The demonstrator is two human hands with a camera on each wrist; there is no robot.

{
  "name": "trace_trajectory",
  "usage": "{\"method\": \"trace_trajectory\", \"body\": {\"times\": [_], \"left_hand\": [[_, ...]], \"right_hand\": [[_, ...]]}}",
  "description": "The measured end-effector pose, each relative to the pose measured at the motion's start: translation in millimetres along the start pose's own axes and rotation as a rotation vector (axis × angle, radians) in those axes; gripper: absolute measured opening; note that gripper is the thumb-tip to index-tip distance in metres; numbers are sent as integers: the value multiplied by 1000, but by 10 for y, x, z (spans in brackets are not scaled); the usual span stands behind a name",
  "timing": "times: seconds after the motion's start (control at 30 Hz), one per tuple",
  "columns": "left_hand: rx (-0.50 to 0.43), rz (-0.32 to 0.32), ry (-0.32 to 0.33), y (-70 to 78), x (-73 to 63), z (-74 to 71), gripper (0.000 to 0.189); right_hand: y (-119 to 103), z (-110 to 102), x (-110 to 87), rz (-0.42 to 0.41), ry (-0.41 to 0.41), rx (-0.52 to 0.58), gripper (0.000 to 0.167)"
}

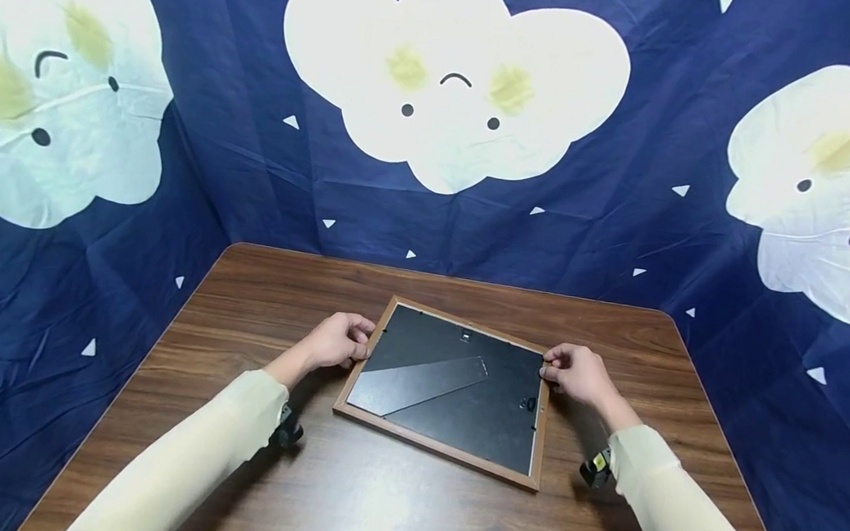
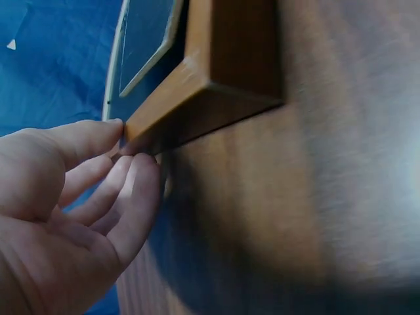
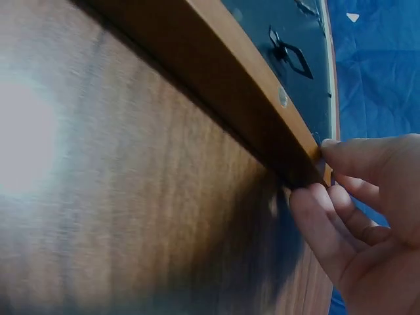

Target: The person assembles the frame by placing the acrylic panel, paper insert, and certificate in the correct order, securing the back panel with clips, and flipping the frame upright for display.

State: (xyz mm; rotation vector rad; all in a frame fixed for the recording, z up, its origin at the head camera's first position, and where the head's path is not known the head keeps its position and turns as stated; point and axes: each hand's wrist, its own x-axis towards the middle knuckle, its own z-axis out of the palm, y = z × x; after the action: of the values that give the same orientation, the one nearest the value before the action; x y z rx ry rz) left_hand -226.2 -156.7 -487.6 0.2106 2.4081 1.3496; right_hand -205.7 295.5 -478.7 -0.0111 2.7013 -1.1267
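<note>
A picture frame (image 1: 454, 383) lies back side up on the table, turned slightly askew, with a brown wooden border and a black backing board. A flat stand leg (image 1: 424, 385) runs slantwise over the backing, and a small black hanger (image 3: 289, 54) sits near the right border. My left hand (image 1: 338, 340) pinches the left border between thumb and fingers. On the opposite side, my right hand (image 1: 579, 373) pinches the right border near its far corner. Both wrist views show the thumb on top and the fingertips at the border's outer, lower side.
The wood-grain table (image 1: 262, 476) has rounded far corners. Behind it and at both sides hangs a dark blue cloth (image 1: 252, 196) with white clouds and small triangles. A wrist camera (image 1: 288, 429) sits under the left sleeve, another camera (image 1: 594, 468) under the right.
</note>
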Motion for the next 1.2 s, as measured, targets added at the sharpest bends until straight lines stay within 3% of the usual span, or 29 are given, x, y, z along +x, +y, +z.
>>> {"method": "trace_trajectory", "body": {"times": [0.27, 0.37, 0.8, 1.2], "left_hand": [[-99, -26, 22, -89, -264, 84, 43], [-128, -36, 44, -84, -330, 111, 40], [-181, -53, 106, -113, -464, 213, 41], [-238, -63, 98, -151, -500, 202, 46]], "right_hand": [[23, 58, -115, 47, -8, 197, 35], [19, 66, -106, 71, -1, 218, 37], [-60, 44, 25, 6, 89, -2, 31], [-160, 156, -155, -95, 42, -101, 27]]}}
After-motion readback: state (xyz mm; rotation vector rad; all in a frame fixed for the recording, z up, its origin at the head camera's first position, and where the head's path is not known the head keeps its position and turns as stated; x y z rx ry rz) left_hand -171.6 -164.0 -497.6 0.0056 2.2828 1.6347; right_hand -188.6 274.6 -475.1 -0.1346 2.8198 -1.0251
